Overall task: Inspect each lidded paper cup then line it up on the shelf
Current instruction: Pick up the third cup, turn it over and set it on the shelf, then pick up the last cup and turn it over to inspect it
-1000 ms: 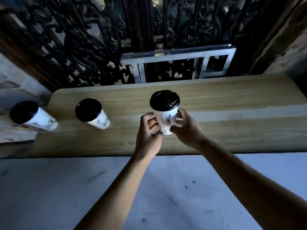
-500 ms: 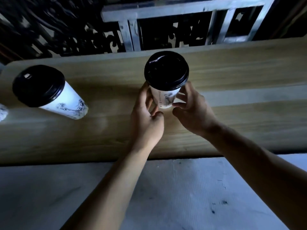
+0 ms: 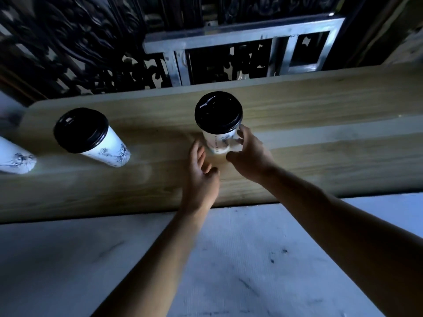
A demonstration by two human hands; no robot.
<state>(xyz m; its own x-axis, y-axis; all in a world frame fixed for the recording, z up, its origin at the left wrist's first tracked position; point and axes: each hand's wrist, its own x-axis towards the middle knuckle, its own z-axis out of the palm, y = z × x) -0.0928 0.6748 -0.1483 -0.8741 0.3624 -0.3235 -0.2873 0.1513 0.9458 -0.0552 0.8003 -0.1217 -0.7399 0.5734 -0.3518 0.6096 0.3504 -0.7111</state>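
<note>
A white paper cup with a black lid [image 3: 218, 124] stands upright on the wooden shelf [image 3: 320, 143], near its middle. My right hand [image 3: 249, 156] wraps the cup's lower right side with fingers and thumb. My left hand [image 3: 202, 172] hovers just left of the cup's base, fingers apart, off the cup. A second lidded cup [image 3: 91, 138] with blue print stands further left on the shelf. Part of a third cup [image 3: 13, 156] shows at the left edge, its lid out of frame.
Behind the shelf runs a dark carved screen [image 3: 80, 53] with a grey metal frame [image 3: 240, 49] leaning against it. Below the shelf's front edge lies a pale marked floor [image 3: 229, 259]. The shelf stretches bare to the right of the held cup.
The cup has come down onto the shelf. My left hand has let go and drawn back to the left. My right hand stays on the cup.
</note>
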